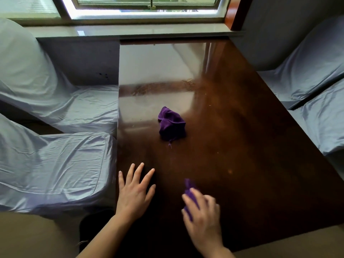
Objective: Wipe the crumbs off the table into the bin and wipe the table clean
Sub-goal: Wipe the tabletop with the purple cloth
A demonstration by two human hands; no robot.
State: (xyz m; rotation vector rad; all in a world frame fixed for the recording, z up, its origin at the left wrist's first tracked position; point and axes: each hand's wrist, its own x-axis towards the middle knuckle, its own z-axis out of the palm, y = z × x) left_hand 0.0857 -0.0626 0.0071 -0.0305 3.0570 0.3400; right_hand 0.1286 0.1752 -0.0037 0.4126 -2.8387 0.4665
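on the table (232,112), right hand (202,215) grips a purple cloth (189,190), left hand (135,192) splayed flat

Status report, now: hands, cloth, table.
Left hand open, flat near table edge. Right hand gripping purple cloth, blurred. Second purple cloth mid-table. Crumbs beyond. No bin visible.

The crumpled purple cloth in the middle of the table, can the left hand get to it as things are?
Probably yes: the left hand is open and empty, and only bare table lies between it and the crumpled purple cloth.
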